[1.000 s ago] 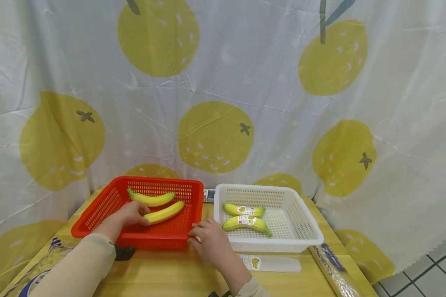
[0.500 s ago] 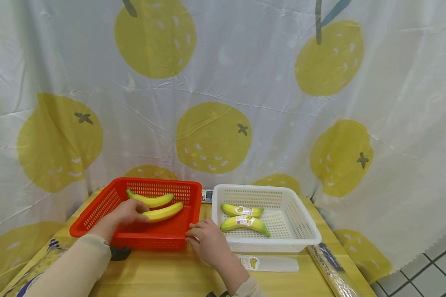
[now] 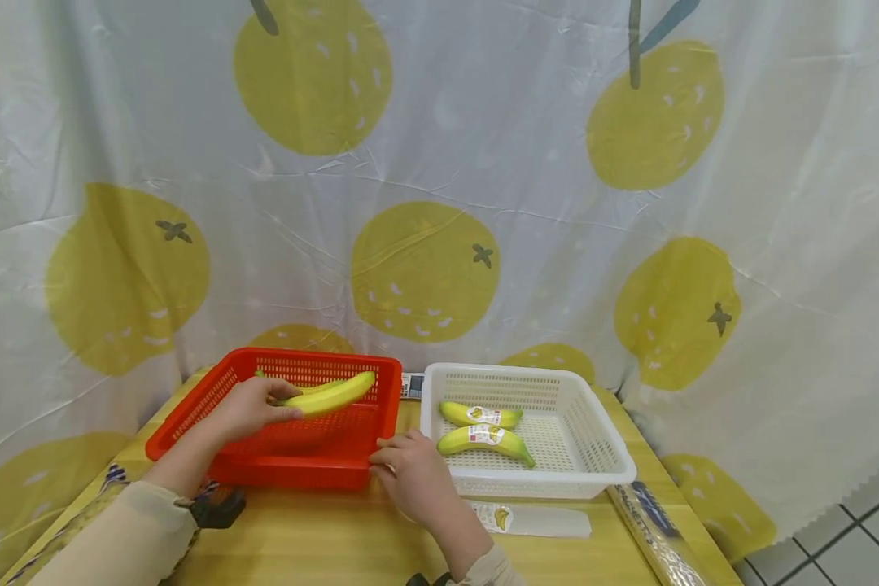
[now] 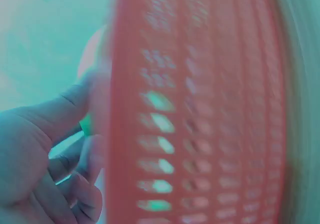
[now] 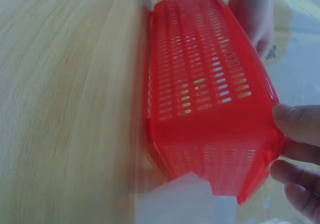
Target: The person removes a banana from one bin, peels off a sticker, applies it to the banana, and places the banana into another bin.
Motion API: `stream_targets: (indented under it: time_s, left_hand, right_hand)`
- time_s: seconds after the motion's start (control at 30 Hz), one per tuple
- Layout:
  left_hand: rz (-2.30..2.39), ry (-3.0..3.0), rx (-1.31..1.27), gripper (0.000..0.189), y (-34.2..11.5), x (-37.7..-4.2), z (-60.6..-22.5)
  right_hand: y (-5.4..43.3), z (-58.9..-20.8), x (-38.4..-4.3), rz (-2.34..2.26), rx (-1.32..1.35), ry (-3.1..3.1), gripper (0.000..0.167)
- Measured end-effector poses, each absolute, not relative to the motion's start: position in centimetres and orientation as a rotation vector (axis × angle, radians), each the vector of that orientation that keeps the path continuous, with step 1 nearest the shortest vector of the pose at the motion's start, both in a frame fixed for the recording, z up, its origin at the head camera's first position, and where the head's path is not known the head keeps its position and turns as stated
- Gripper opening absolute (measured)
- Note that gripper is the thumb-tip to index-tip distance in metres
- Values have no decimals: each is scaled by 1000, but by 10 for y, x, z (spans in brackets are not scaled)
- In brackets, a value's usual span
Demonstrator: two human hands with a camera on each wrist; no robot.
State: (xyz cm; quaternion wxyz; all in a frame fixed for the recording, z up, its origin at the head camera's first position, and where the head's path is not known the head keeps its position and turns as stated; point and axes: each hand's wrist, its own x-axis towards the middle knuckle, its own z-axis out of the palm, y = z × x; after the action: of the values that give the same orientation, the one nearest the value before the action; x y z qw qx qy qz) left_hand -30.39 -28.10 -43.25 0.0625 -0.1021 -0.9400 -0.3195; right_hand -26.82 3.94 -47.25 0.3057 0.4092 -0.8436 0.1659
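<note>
My left hand (image 3: 252, 408) pinches one end of a yellow banana (image 3: 337, 395), raised over the red basket (image 3: 293, 475). Another banana (image 3: 313, 389), inside that basket, is partly hidden behind the held one. In the left wrist view the basket's slotted wall (image 4: 200, 119) covers most of the banana, beside my left hand (image 4: 30, 154). My right hand (image 3: 417, 476) holds the basket's front right corner; the right wrist view shows the thumb (image 5: 297, 121) on the rim and curled fingers below it.
A white basket (image 3: 527, 488) to the right holds two bananas (image 3: 487, 438) with labels. In front lies a flat pale sleeve with a banana picture (image 3: 538, 522). Shiny clear packets lie at the right (image 3: 655, 533) and left (image 3: 80, 525) table edges. A fruit-print curtain (image 3: 542, 268) hangs behind.
My left hand has lifted the nearer banana up from the red basket's floor, so it overlaps the farther banana. My right hand stays at the basket corner.
</note>
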Motion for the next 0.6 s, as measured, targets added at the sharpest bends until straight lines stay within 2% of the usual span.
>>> stream_targets:
  time_s: [0.2, 0.33, 0.47, 0.6]
  left_hand:
    - [-1341, -2635, -380, 45, -246, -242, -412]
    - [-1547, -2483, -643, 39, -221, -207, -418]
    - [-1640, -2391, -963, 38, -205, -193, -442]
    - [-1713, -2389, -1128, 35, -205, -192, -472]
  right_hand:
    - [45, -475, -270, 444, 1132, -2201, 13]
    - [56, -479, -269, 522, 1168, -2087, 12]
    - [81, -486, -263, 671, 1149, -1956, 22]
    - [113, -495, -259, 746, 1121, -1790, 15]
